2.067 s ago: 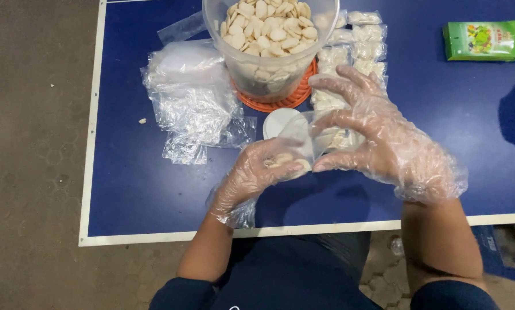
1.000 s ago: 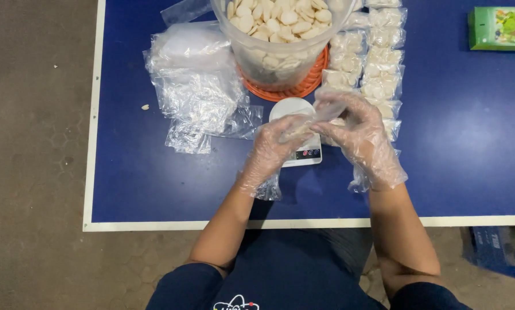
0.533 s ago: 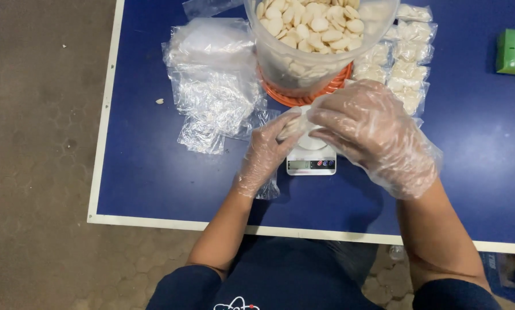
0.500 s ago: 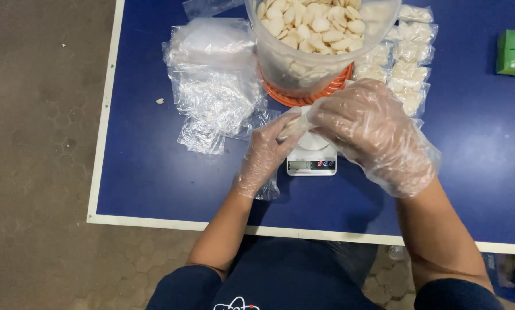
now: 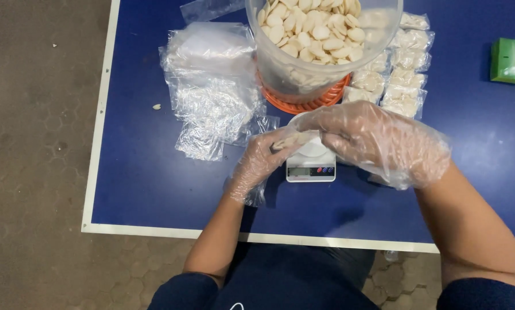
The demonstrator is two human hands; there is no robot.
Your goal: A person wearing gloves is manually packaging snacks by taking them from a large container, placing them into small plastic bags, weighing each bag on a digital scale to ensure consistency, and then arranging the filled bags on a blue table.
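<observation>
I see both gloved hands meet right over the scale point(image 5: 310, 166): left hand point(image 5: 261, 161) pinches a small bag point(image 5: 294, 139) of pale chips, right hand point(image 5: 383, 143) closes its grip on the bag's top. Left of the scale, empty bags point(image 5: 211, 97); beyond it, the tub point(image 5: 320, 46) on its orange lid point(image 5: 303, 102); filled packets point(image 5: 403, 74) off right on the tabletop point(image 5: 154, 183).
</observation>
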